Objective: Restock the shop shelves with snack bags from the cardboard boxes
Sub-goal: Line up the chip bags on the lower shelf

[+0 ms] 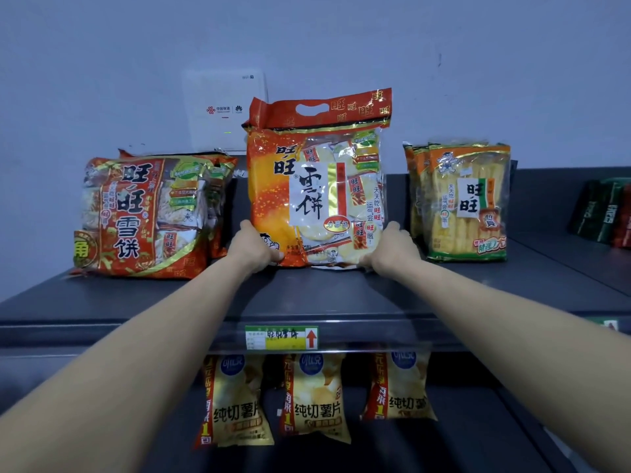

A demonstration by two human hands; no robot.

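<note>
A large orange and red bag of rice crackers [317, 179] stands upright in the middle of the dark top shelf [307, 302]. My left hand [254, 245] grips its lower left corner. My right hand [392, 249] grips its lower right corner. Both arms reach straight forward over the shelf's front edge. The cardboard boxes are out of view.
A red rice cracker bag [143, 213] leans at the left of the top shelf, and yellow cracker bags [464, 203] stand at the right. Dark packets [604, 213] sit far right. Three yellow crisp bags [314, 397] stand on the lower shelf. A white router [223, 110] hangs on the wall.
</note>
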